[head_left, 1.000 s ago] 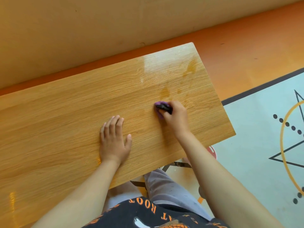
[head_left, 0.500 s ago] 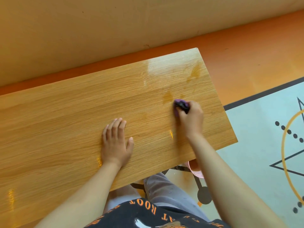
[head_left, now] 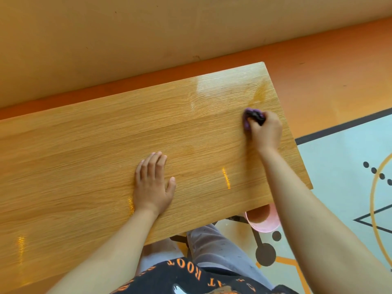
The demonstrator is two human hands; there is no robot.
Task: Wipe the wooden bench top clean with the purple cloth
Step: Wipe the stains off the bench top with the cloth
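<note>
The wooden bench top (head_left: 89,158) fills the left and middle of the head view, its right end near the patterned floor. My right hand (head_left: 265,132) is closed around the bunched purple cloth (head_left: 249,118) and presses it on the wood close to the right end. A darker wet-looking smear (head_left: 262,93) lies just beyond the cloth, near the far right corner. My left hand (head_left: 153,185) rests flat on the bench, fingers together, near the front edge in the middle.
A pink bowl (head_left: 264,219) sits on the floor under the bench's front right corner, beside the dark metal bench legs (head_left: 257,238). A tan wall (head_left: 148,39) runs behind the bench. Orange floor (head_left: 328,71) and a pale patterned mat (head_left: 350,187) lie to the right.
My right hand has slid the purple cloth to the right and farther away across the bench, over the stained patches. The left hand has stayed flat in place.
</note>
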